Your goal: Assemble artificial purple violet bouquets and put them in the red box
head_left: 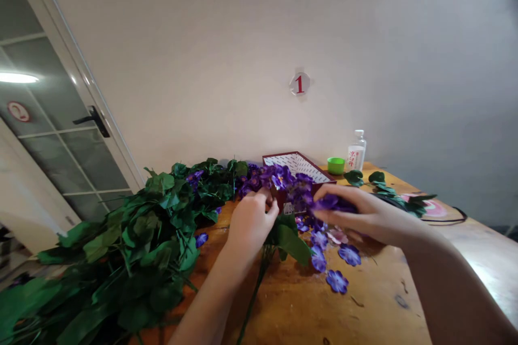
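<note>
My left hand (251, 223) pinches the top of an artificial flower stem (259, 280), just below a cluster of purple silk blooms (292, 190). Broad green fabric leaves (293, 242) spread from that stem. My right hand (366, 214) reaches in from the right, with its fingers closed on a purple silk flower (335, 204). Several loose purple flower heads, such as one (337, 281) near the front, lie on the wooden table (324, 312) below my right hand. What the fingers hide at the join cannot be seen.
A large heap of artificial green foliage (137, 242) fills the left side of the table. Behind my hands stands a red and white box (297, 167), with a green cup (335, 165) and a plastic bottle (356, 152) beyond. A leafy sprig (384, 188) and a black cable (449, 219) lie right.
</note>
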Motion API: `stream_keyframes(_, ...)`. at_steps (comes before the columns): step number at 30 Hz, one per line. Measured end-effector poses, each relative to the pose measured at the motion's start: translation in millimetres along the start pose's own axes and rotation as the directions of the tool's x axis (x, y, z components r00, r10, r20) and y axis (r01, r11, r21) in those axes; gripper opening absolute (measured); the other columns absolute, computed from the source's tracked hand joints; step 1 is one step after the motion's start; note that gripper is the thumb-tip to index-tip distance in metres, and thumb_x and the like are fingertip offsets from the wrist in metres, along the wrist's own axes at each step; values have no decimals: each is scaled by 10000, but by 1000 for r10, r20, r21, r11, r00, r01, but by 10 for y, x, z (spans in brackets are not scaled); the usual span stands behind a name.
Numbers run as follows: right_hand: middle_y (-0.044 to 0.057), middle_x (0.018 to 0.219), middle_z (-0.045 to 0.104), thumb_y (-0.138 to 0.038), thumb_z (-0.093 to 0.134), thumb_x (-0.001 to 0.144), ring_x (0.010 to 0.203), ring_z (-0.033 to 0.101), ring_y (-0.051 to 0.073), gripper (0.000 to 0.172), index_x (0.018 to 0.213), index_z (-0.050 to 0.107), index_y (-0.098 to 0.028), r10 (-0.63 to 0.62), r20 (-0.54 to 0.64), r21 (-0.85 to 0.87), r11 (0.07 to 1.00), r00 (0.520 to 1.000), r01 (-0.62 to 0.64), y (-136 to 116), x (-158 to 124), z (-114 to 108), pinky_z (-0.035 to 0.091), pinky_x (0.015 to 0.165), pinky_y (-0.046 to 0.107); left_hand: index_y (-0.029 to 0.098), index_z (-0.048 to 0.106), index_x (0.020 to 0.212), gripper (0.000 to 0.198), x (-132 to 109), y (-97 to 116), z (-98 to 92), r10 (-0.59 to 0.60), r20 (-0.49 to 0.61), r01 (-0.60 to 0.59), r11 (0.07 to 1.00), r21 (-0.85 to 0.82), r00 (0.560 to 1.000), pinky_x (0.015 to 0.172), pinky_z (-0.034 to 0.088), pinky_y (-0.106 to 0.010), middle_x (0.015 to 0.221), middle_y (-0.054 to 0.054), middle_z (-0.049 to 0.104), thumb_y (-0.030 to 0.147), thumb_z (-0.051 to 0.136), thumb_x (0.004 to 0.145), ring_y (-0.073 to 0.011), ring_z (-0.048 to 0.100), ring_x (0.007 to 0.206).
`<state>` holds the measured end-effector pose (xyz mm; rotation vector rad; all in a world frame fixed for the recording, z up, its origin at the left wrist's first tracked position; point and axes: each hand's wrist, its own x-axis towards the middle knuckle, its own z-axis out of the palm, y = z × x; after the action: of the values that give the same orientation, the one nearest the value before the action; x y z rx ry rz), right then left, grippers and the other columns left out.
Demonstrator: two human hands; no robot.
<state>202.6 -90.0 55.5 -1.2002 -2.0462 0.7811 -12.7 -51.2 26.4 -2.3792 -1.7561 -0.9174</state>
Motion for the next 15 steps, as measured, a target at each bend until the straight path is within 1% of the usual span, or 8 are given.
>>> stream_keyframes(2, -1, 676, 619, -457, 611, 759, 514, 518, 97, 261, 872, 635, -223, 30, 148, -183, 983, 989, -2, 35, 28, 71, 368, 441, 188, 170, 583, 723, 137, -51, -5, -162, 40, -233, -65, 993, -101, 972, 643, 440, -250, 717, -44, 648, 237, 516, 822, -154, 608, 666)
stream_keyframes(5, 38, 782, 671, -517, 702, 629, 651, 604, 169, 416, 906, 666, -209, 34, 299, -277, 959, 954, 53, 75, 141, 352, 414, 495, 213, 179, 574, 717, 112, -151, -13, -351, 72, -524, -182, 970, -160, 848, 597, 438, -224, 654, -2, 623, 239, 557, 809, -112, 557, 576)
stream_keyframes(7, 29, 851, 680, -553, 710, 595, 720, 616, 185, 506, 969, 665, -216, -78, 320, -171, 976, 944, 138, 75, 242, 604, 441, 540, 222, 182, 587, 755, 59, -219, -18, -432, 62, -644, -223, 960, -172, 763, 591, 446, -220, 663, 9, 628, 218, 576, 801, -99, 543, 551)
stream_keyframes(9, 5, 869, 681, -514, 597, 750, 771, 621, 172, 356, 946, 668, -225, -187, 339, 13, 981, 922, 194, 52, 328, 829, 473, 623, 228, 184, 595, 798, 21, -277, -26, -484, 47, -708, -249, 951, -185, 704, 613, 464, -229, 704, 4, 645, 197, 578, 802, -105, 570, 583)
stream_keyframes(10, 3, 899, 680, -474, 549, 804, 807, 622, 172, 306, 940, 669, -226, -210, 309, 70, 978, 927, 198, 37, 357, 913, 485, 687, 242, 183, 599, 826, 30, -297, -31, -502, 39, -731, -256, 948, -188, 681, 631, 473, -236, 726, -1, 653, 194, 583, 802, -112, 588, 610)
stream_keyframes(12, 13, 971, 671, -400, 505, 851, 882, 613, 186, 254, 941, 664, -224, -209, 174, 68, 977, 962, 200, 13, 387, 1005, 481, 808, 290, 187, 609, 860, 68, -314, -43, -526, 36, -730, -250, 950, -187, 683, 662, 484, -245, 764, -6, 664, 214, 608, 797, -124, 612, 659)
stream_keyframes(13, 24, 991, 665, -377, 505, 850, 907, 605, 198, 236, 934, 663, -223, -213, 76, 11, 977, 974, 212, 12, 393, 1017, 470, 849, 321, 190, 616, 844, 78, -308, -52, -532, 37, -706, -237, 953, -187, 707, 661, 485, -243, 761, -3, 664, 244, 629, 790, -125, 613, 664)
stream_keyframes(15, 48, 990, 657, -351, 493, 849, 941, 586, 228, 219, 898, 665, -224, -255, -103, -129, 962, 961, 242, 42, 398, 992, 443, 898, 385, 193, 618, 774, 145, -268, -73, -535, 28, -634, -194, 962, -194, 773, 637, 481, -236, 739, 4, 655, 329, 668, 761, -125, 604, 658)
